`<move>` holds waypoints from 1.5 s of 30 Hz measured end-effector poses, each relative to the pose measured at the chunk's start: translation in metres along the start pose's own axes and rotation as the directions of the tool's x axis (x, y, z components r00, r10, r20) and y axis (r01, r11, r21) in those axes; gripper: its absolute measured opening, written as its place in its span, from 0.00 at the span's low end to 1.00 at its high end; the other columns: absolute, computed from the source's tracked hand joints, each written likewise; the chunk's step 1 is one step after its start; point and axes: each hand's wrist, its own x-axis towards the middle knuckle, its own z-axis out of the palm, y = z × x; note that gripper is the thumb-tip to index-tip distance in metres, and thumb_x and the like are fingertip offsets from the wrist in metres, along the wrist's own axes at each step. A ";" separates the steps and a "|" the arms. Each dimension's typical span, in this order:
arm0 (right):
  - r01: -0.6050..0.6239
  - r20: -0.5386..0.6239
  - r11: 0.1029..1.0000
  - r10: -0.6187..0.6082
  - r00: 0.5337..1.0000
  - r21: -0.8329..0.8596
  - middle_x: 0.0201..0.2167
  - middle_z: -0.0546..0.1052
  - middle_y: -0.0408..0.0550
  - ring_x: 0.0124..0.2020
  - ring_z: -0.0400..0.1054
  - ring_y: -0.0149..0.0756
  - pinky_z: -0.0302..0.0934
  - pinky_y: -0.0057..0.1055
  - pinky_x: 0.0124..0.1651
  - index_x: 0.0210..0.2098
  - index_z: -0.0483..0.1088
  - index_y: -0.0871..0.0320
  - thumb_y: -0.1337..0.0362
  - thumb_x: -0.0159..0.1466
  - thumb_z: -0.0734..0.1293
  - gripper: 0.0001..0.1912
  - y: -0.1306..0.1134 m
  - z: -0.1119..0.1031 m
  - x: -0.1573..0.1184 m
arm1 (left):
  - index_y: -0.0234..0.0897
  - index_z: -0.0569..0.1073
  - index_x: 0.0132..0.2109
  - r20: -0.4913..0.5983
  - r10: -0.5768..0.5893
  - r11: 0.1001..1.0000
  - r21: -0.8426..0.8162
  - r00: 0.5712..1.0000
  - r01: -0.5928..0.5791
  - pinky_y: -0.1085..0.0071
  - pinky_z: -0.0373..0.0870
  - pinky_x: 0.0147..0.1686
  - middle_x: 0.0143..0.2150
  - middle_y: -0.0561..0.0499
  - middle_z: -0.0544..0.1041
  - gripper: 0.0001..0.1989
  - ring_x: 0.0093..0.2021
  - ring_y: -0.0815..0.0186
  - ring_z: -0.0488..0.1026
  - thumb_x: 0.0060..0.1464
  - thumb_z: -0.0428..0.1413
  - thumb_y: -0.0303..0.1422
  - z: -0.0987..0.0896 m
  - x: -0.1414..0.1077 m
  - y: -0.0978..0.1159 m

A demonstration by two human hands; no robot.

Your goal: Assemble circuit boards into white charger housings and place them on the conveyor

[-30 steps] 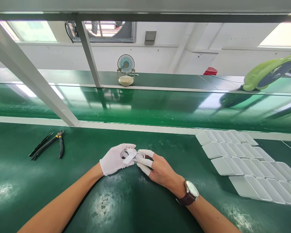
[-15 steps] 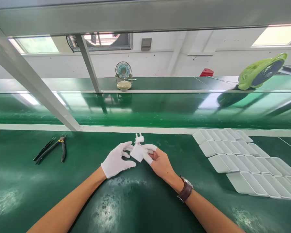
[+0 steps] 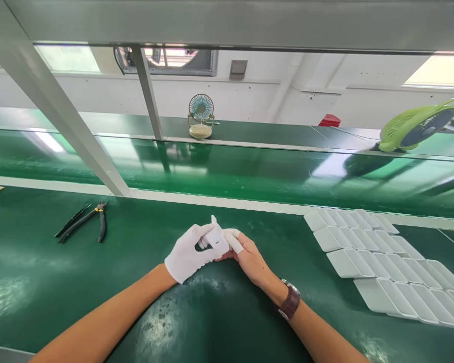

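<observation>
A small white plastic piece (image 3: 217, 239) with a dark slot on its face is held between both hands over the green table (image 3: 196, 322). My left hand (image 3: 187, 252), in a white glove, grips its left side with thumb and fingers. White finger cots cover some fingertips of my right hand (image 3: 249, 254), which pinches the piece's right edge. A narrow white part sticks up at the top of the piece, partly hidden by the left fingers.
Black-handled pliers (image 3: 98, 212) and dark tweezers (image 3: 73, 220) lie at the left. Rows of white trays (image 3: 378, 262) stand at the right. Behind are a metal post (image 3: 71, 116), a small fan (image 3: 201, 116) and a green fan (image 3: 416, 126).
My left hand has closed on the white piece. The piece is turned so that a slotted face shows, and its two prongs no longer show clearly. The camera view has tilted slightly.
</observation>
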 end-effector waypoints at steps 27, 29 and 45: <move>0.513 0.260 0.213 -0.667 0.698 -0.832 0.54 0.77 0.60 0.54 0.75 0.48 0.75 0.47 0.53 0.55 0.68 0.57 0.67 0.70 0.63 0.14 0.015 -0.013 0.000 | 0.38 0.79 0.43 -0.175 -0.203 0.979 -0.061 0.963 0.195 0.64 0.73 0.41 0.36 0.50 0.78 0.20 0.35 0.62 0.74 0.42 0.69 0.41 -0.021 0.032 -0.032; 0.561 0.307 0.176 -0.687 0.658 -0.809 0.53 0.78 0.59 0.52 0.76 0.47 0.76 0.45 0.51 0.52 0.69 0.56 0.69 0.70 0.62 0.13 0.018 -0.011 0.000 | 0.37 0.78 0.44 -0.334 -0.257 0.966 -0.076 0.907 0.246 0.64 0.73 0.44 0.37 0.50 0.78 0.21 0.37 0.62 0.74 0.42 0.69 0.40 -0.042 0.050 -0.039; 0.639 0.329 0.254 -0.688 0.647 -0.726 0.37 0.78 0.49 0.41 0.79 0.44 0.75 0.39 0.39 0.33 0.59 0.50 0.73 0.67 0.62 0.12 0.017 -0.006 0.001 | 0.31 0.69 0.59 -0.618 -0.374 0.925 -0.194 0.691 0.327 0.62 0.70 0.59 0.57 0.37 0.75 0.23 0.56 0.59 0.75 0.57 0.61 0.29 -0.119 0.131 -0.095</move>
